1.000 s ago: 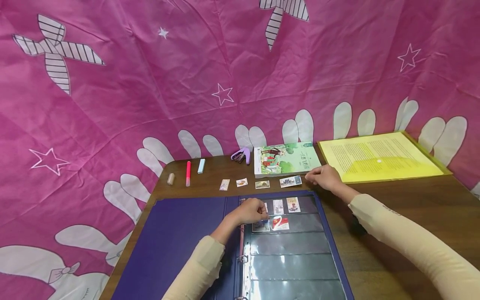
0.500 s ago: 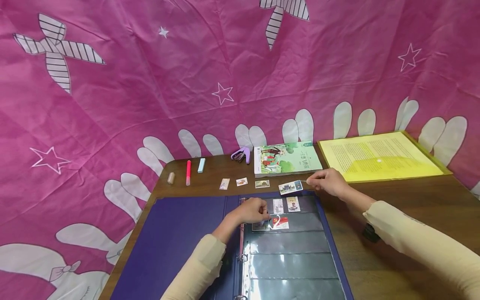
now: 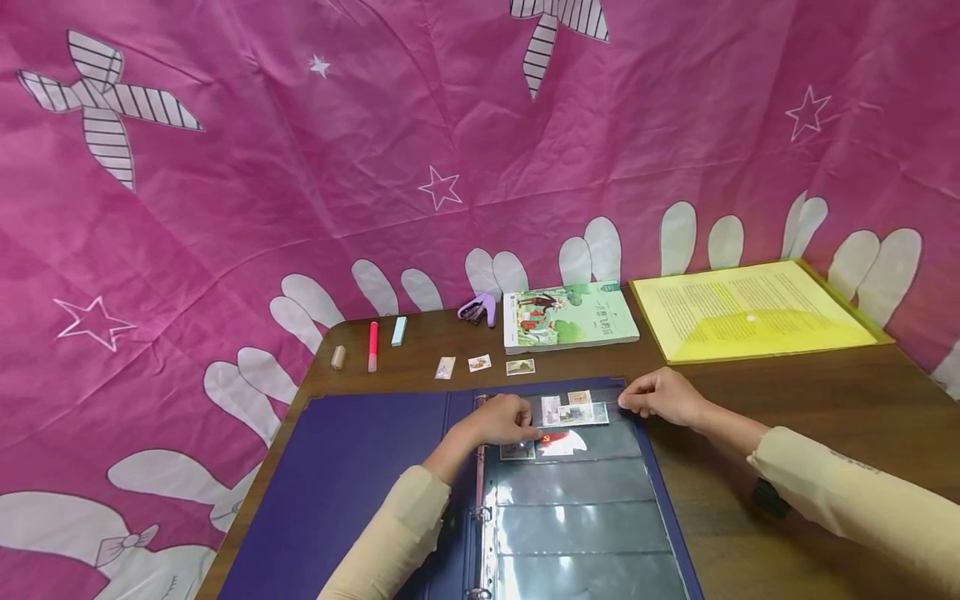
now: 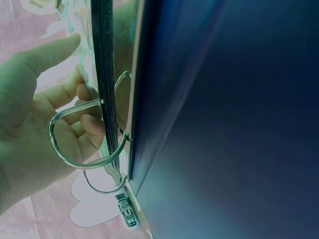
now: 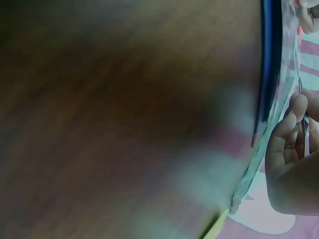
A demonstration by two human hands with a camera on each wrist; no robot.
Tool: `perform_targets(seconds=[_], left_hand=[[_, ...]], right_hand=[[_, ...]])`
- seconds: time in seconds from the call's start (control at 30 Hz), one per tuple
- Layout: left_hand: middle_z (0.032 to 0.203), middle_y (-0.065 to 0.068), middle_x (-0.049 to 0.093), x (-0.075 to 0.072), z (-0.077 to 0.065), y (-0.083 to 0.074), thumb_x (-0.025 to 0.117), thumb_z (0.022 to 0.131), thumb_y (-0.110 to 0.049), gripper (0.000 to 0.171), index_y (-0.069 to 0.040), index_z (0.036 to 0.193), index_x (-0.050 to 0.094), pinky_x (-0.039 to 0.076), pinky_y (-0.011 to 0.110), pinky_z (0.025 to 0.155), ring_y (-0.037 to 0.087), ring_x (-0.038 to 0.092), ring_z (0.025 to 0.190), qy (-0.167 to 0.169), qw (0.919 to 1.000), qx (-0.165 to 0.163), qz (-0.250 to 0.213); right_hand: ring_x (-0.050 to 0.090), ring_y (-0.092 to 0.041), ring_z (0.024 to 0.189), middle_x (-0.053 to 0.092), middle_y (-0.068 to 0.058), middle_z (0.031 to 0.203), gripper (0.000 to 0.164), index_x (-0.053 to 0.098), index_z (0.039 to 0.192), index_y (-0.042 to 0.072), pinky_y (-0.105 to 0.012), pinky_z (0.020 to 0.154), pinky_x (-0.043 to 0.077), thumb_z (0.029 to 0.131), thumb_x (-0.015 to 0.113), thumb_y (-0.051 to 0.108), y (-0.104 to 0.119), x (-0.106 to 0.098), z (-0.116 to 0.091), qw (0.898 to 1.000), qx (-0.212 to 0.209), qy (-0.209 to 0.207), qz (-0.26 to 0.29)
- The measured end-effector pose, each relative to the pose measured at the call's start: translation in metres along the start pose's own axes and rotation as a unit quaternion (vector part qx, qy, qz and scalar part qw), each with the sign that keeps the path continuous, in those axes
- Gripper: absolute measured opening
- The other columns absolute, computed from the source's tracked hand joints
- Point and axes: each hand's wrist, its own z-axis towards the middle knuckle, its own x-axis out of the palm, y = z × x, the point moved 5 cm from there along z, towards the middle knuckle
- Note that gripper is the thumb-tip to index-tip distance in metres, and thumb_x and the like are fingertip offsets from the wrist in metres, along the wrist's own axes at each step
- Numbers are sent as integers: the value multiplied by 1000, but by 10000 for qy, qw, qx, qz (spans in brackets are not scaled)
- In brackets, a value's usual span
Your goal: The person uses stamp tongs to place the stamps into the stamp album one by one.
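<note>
My right hand [image 3: 663, 398] pinches slim metal tweezers [image 5: 300, 84]. At their tip, a wide postage stamp [image 3: 576, 415] lies over the top row of the stamp album's clear page [image 3: 585, 483], overlapping two stamps there. My left hand [image 3: 504, 419] rests on the page's upper left, its fingertips touching the page near the red stamp [image 3: 553, 442]. In the left wrist view, that hand's thumb [image 4: 55, 54] is stretched out beside the metal binder rings [image 4: 60, 149]. The left hand hides part of the top row.
Three loose stamps, one a landscape stamp [image 3: 520, 367], lie behind the album. Farther back are a green book [image 3: 573, 317], purple stapler [image 3: 480, 310], pink pen [image 3: 372, 346], pale blue box [image 3: 399, 331] and tan cylinder [image 3: 338, 357]. A yellow folder [image 3: 750, 317] lies at right.
The wide stamp has left the table behind the album and come toward me over the page's top row, carried by the tweezers in my right hand. My left hand stays nearly still.
</note>
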Motion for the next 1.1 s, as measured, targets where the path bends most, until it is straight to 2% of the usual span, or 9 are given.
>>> perform_targets(seconds=[0.43, 0.73, 1.0, 1.1], left_hand=[[54, -9, 41, 1, 0, 1, 66, 85, -25, 32, -12, 62, 49, 32, 17, 52, 5, 36, 48, -11, 10000, -57, 3], [53, -9, 39, 0, 3, -2, 65, 86, -27, 35, -14, 61, 46, 32, 17, 52, 5, 35, 49, -38, 10000, 50, -50], [50, -10, 32, 2, 9, -4, 66, 85, -29, 42, -16, 56, 39, 30, 17, 53, 3, 31, 49, -108, 9994, 301, -105], [49, -10, 32, 2, 11, -3, 67, 84, -30, 42, -16, 55, 39, 30, 17, 53, 4, 31, 49, -125, 9994, 296, -129]], right_hand=[[56, -12, 66, 70, -4, 78, 21, 74, 89, 6, -25, 56, 44, 83, 68, 25, -8, -5, -1, 9997, -50, -1, -256], [54, -10, 61, 66, -2, 68, 17, 74, 84, 6, -24, 55, 43, 83, 68, 22, 1, 1, 9, 9994, -280, -31, -219], [52, -7, 56, 61, 1, 63, 14, 73, 83, 1, -22, 53, 45, 81, 70, 15, 2, 4, 7, 9988, -405, 275, 16], [51, -8, 56, 60, -1, 63, 16, 73, 84, 0, -23, 53, 45, 80, 70, 15, 3, 3, 5, 9978, -460, 464, 72]])
